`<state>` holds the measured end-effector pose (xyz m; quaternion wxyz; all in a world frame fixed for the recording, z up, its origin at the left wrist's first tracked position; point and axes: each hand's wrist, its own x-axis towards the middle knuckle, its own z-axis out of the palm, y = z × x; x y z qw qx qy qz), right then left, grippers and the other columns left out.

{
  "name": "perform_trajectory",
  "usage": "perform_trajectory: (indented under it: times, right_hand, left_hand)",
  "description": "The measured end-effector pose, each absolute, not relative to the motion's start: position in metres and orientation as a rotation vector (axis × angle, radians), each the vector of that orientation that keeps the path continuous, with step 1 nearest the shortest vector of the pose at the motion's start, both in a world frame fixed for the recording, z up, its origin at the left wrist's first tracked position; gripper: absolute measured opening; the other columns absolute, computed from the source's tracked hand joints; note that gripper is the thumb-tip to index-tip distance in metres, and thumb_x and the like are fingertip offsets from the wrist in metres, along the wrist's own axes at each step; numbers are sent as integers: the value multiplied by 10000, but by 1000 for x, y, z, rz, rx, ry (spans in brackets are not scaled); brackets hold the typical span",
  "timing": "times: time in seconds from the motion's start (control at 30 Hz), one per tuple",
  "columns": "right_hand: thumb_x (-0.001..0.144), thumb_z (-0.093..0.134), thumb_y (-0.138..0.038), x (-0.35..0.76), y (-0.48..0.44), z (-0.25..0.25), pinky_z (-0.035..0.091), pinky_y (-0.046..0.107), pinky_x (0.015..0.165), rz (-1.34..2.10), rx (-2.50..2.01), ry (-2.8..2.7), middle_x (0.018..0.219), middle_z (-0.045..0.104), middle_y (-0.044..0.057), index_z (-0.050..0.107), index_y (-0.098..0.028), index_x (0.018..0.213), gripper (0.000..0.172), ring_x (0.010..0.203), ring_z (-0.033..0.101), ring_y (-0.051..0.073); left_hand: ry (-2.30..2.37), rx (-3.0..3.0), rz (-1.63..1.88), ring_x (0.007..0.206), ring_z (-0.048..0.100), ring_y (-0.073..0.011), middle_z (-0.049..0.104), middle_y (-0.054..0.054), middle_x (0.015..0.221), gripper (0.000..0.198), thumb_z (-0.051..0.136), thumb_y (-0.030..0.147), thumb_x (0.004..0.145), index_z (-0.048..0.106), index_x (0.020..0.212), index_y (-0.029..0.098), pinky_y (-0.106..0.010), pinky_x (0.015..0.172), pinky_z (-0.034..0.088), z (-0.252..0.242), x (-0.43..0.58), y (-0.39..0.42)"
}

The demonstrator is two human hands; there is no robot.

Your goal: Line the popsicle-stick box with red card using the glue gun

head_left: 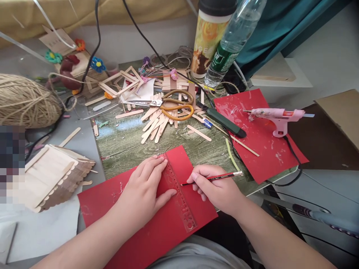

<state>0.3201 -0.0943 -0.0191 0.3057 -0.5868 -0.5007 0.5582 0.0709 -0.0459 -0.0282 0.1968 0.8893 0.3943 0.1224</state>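
Flat on a red sheet of card [140, 235], my left hand [144, 183] presses down with fingers stretched out, thumb and fingertips on a clear ruler [185, 207]. The ruler lies slantwise across the card. My right hand [211, 186] is closed round a dark pencil [224, 176] with a pale end. The pencil's tip meets the card right beside the ruler's right edge, near its middle. The lower part of the card extends over my lap.
Scissors [176, 104] lie on craft sticks [158, 129] behind the card. A pink glue gun [280, 117] and dark-green-handled tool [226, 121] rest by another red sheet [259, 170]. A stick-built model [53, 172] and twine ball [26, 99] stand left; a water bottle [230, 52] stands behind.
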Motion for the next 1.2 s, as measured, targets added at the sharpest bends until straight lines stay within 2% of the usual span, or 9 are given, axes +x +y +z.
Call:
perform_trajectory:
  times: [0.3, 0.63, 0.9, 1.03, 1.2]
  right_hand:
    - [1077, 532, -377, 321, -97, -22, 468, 213, 432, 1556, -1539, -1172, 669, 646, 1, 723, -197, 836, 356, 496, 586, 121]
    - [1079, 539, -343, 321, -95, -23, 477, 216, 454, 1509, -1526, -1289, 670, 658, -3, 735, -196, 842, 341, 479, 574, 107]
    - [1097, 544, -434, 319, -95, -26, 518, 215, 495, 1516, -1487, -1171, 735, 673, -5, 730, -197, 907, 356, 513, 633, 104]
    - [1101, 547, -420, 318, -96, -26, 521, 211, 511, 1485, -1479, -1198, 753, 682, -3, 739, -197, 918, 347, 519, 635, 95]
    - [1088, 576, -433, 321, -98, -30, 494, 198, 454, 1542, -1479, -1103, 696, 665, -6, 746, -202, 870, 361, 504, 611, 101]
  left_hand:
    - [1101, 2455, 353, 1456, 529, -399, 606, -178, 1480, 682, 744, 459, 960, 494, 1534, 191, -602, 1195, 503, -26, 70, -46]
    - [1089, 2481, 344, 1437, 533, -390, 606, -196, 1462, 663, 718, 480, 978, 492, 1498, 136, -596, 1192, 503, -26, 70, -46]
    - [1093, 2466, 356, 1435, 536, -386, 609, -193, 1463, 662, 724, 474, 974, 495, 1502, 147, -588, 1202, 495, -27, 69, -46]
    - [1096, 2487, 333, 1445, 525, -382, 602, -193, 1469, 670, 712, 484, 983, 487, 1508, 136, -578, 1207, 491, -27, 70, -47]
    - [1106, 2480, 338, 1449, 526, -384, 600, -185, 1468, 660, 708, 483, 984, 485, 1513, 156, -578, 1201, 494, -27, 70, -47]
